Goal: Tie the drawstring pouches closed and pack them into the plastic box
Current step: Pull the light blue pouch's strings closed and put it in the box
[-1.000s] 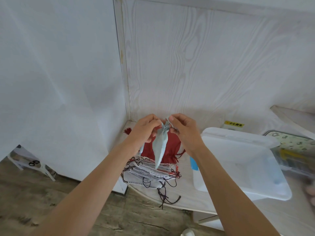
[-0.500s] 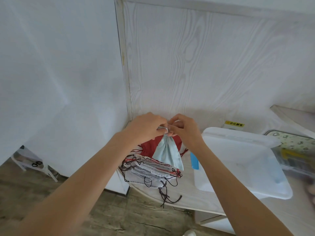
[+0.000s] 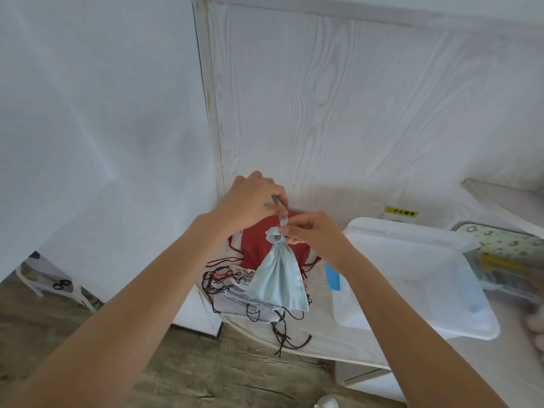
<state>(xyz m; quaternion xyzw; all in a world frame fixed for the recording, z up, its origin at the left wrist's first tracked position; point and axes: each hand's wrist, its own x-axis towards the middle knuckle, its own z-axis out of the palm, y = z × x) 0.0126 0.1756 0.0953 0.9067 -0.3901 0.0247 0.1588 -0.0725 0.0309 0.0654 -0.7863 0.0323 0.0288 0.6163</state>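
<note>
Head view, and both hands are up over the table (image 3: 323,346) working one pouch! That pale blue pouch (image 3: 278,279) hangs free at about six o'clock from the hands, neck gathered tight, body flaring into a flat, limp wedge over the pile. It looks featherlight and floppy, soft cloth with no stiffness at all, so I'd say the gathered neck is the only sensible place to hold it; grab the body and it just folds. Right hand (image 3: 312,231) has its fingers pinched shut on that neck. Left hand (image 3: 250,203), up at eleven o'clock from it, is clenched on the pale drawstring (image 3: 283,217), pulled taut between the two hands. My read: the knot is being cinched, not finished yet. Underneath lie a red pouch (image 3: 256,245) and a stack of grey pouches (image 3: 241,303) with dark cords trailing off the table edge, looking thin and tangle-prone. The plastic box (image 3: 412,278) waits at three o'clock, just beside the pile, white and translucent; whether anything is packed in it I can't tell
</note>
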